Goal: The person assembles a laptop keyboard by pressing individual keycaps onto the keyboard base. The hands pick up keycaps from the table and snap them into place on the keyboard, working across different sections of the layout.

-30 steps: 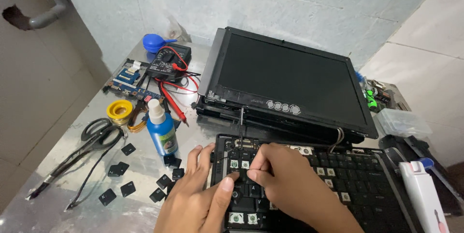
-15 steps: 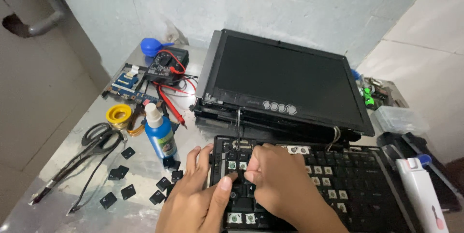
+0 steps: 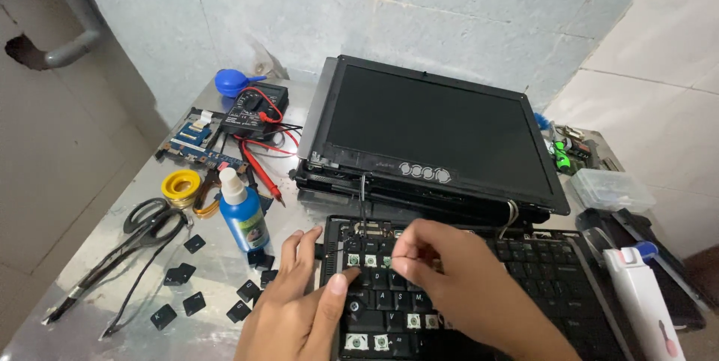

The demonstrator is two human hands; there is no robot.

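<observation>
Black keyboard (image 3: 479, 293) lower centre, keys missing | left hand (image 3: 296, 308) flat on its edge, holding nothing | right hand (image 3: 449, 278) fingers pinched narrow, contents unclear | loose keycaps (image 3: 187, 278) lower left

One keyboard (image 3: 479, 293), one laptop (image 3: 434, 136), one blue bottle (image 3: 241, 215), one scissors (image 3: 146, 222), and perhaps nine loose keycaps (image 3: 194, 243).

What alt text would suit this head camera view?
Two bare hands, left hand and right hand, work on a black laptop keyboard with several keycaps missing. Loose keycaps, a blue bottle, scissors and a multimeter lie on the metal table.
</observation>
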